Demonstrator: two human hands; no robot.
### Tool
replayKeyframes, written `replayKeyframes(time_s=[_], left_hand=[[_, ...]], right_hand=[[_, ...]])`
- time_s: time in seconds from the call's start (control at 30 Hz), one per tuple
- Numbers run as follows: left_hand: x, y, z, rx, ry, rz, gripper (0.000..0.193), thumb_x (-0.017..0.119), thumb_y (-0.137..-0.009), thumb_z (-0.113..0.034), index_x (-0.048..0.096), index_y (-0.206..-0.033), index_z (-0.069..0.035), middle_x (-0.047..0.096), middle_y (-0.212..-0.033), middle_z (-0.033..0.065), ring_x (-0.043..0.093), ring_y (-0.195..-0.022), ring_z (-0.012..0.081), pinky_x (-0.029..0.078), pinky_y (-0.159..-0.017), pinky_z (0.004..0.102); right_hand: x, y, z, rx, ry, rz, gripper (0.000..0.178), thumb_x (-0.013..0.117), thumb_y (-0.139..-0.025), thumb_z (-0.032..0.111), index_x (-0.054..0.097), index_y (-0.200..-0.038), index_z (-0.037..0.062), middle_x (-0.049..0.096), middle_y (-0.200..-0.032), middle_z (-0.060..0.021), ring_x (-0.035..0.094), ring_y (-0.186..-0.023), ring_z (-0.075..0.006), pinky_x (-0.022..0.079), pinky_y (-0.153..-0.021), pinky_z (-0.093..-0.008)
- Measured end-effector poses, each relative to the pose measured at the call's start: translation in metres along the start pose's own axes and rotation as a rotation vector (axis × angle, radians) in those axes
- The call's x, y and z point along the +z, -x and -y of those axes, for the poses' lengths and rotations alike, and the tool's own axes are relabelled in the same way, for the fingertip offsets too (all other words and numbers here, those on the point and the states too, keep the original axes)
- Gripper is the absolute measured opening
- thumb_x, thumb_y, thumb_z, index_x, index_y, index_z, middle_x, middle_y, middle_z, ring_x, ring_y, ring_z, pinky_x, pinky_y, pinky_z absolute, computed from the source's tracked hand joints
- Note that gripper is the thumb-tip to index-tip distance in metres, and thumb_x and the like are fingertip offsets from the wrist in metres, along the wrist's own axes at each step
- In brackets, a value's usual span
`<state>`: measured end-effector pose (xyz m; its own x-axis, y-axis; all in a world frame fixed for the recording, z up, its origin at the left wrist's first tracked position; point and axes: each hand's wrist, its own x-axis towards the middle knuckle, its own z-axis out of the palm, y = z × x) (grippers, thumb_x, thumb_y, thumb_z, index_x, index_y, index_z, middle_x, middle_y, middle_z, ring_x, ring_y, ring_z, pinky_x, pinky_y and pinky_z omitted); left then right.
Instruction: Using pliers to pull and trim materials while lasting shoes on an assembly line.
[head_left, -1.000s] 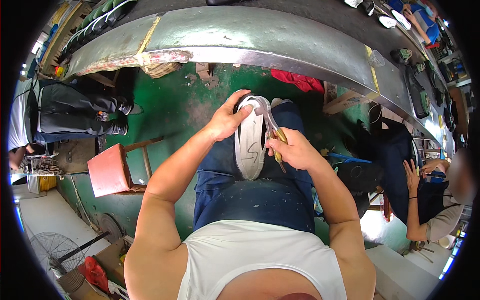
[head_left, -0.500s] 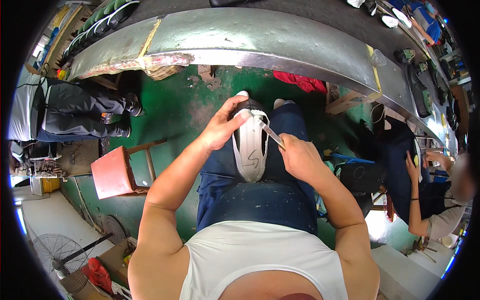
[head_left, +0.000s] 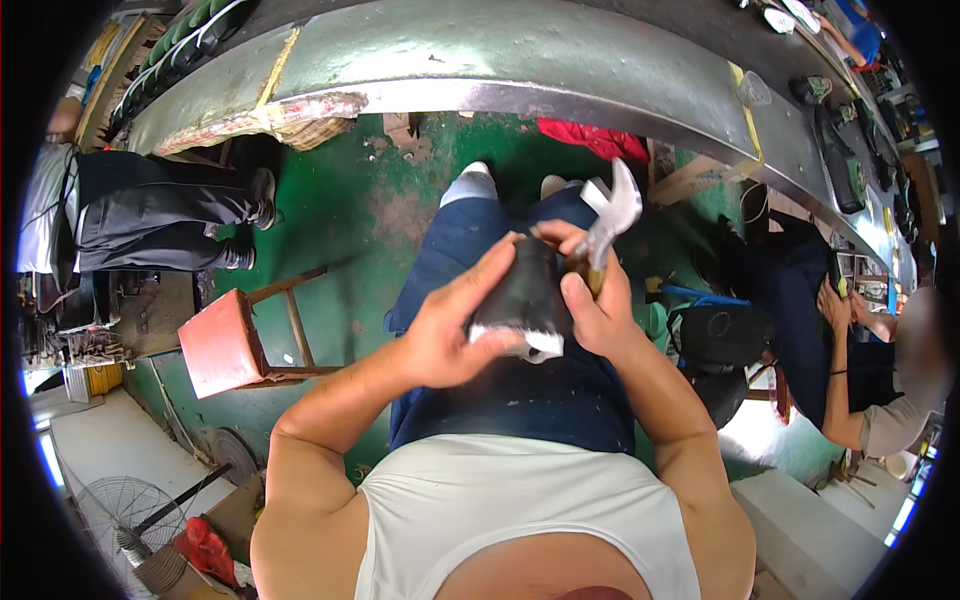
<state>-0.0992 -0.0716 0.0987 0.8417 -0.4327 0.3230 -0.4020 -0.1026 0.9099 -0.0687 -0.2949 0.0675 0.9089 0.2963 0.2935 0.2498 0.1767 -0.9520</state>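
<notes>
A shoe upper on a last (head_left: pixel 522 285), black with a ragged white edge toward me, is held above my lap and slightly blurred. My left hand (head_left: pixel 447 328) grips it from the left, thumb over the white edge. At its right side, my right hand (head_left: pixel 606 310) is closed round a pair of lasting pincers (head_left: pixel 613 215), whose curved metal beak and block-shaped hammer face point up and away. The fingers of this hand also reach the shoe's far end. Its underside is hidden from view.
A long metal-topped bench (head_left: pixel 420 55) curves across the far side. To the left are a red-seated stool (head_left: pixel 222 342) and a standing person (head_left: pixel 165 205); a fan (head_left: pixel 125 520) is at lower left. Another person (head_left: pixel 880 380) works at the right beside a black bag (head_left: pixel 722 335).
The shoe has been turned over from its white underside to its black upper and brought closer to me. The pincers have come off its edge and now point upward.
</notes>
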Motion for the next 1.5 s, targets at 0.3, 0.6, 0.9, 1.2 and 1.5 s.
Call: replayKeyframes(time_s=[0.3, 0.6, 0.9, 1.2, 1.5], left_hand=[[0.021, 0.026, -0.023, 0.06, -0.357, -0.198, 0.083, 0.09, -0.069, -0.013, 0.049, -0.139, 0.003, 0.057, -0.12, 0.0218, 0.061, -0.1, 0.0346, 0.053, -0.086, 0.0403], [0.028, 0.009, 0.012, -0.22, -0.349, -0.362, 0.063, 0.074, -0.087, -0.019, 0.048, -0.141, 0.002, 0.059, -0.118, 0.0229, 0.06, -0.105, 0.0403, 0.048, -0.096, 0.0419], [0.028, 0.025, 0.099, -0.551, -0.178, -0.356, 0.038, 0.048, -0.103, -0.021, 0.056, -0.131, 0.004, 0.07, -0.097, 0.0256, 0.071, -0.092, 0.0356, 0.053, -0.085, 0.0422], [0.009, -0.011, 0.116, -0.734, 0.371, 0.051, 0.052, 0.049, -0.084, 0.003, 0.056, -0.135, -0.002, 0.067, -0.116, 0.0052, 0.062, -0.108, 0.0153, 0.052, -0.09, 0.0308], [0.036, -0.016, 0.132, -0.676, 0.841, 0.268, 0.094, 0.055, -0.073, 0.004, 0.021, -0.16, -0.007, 0.044, -0.152, 0.0094, 0.042, -0.14, 0.0207, 0.035, -0.114, 0.0325]], right_hand=[[0.017, -0.007, 0.004, 0.007, -0.009, 0.157, 0.029, 0.05, -0.101, 0.017, 0.043, -0.123, -0.0018, 0.066, -0.115, -0.0208, 0.066, -0.102, -0.0256, 0.05, -0.093, -0.0401], [0.007, -0.061, -0.01, 0.281, 0.35, 0.108, 0.028, 0.051, -0.104, 0.03, 0.057, -0.109, 0.004, 0.059, -0.092, -0.0055, 0.056, -0.087, -0.0146, 0.047, -0.081, -0.0322], [-0.014, -0.02, -0.084, 0.688, 0.372, -0.057, 0.074, 0.054, -0.095, 0.065, 0.055, -0.104, -0.0084, 0.067, -0.088, -0.0221, 0.069, -0.064, -0.0291, 0.055, -0.061, -0.0406], [-0.026, 0.026, -0.072, 0.816, 0.433, 0.01, 0.046, 0.067, -0.076, 0.012, 0.051, -0.114, -0.0078, 0.066, -0.086, -0.0199, 0.064, -0.051, -0.025, 0.051, -0.044, -0.0376], [-0.088, 0.071, -0.022, 0.891, 0.445, 0.003, 0.036, 0.063, -0.091, 0.019, 0.055, -0.117, -0.0046, 0.068, -0.087, -0.0134, 0.067, -0.073, -0.0211, 0.052, -0.065, -0.0348]])
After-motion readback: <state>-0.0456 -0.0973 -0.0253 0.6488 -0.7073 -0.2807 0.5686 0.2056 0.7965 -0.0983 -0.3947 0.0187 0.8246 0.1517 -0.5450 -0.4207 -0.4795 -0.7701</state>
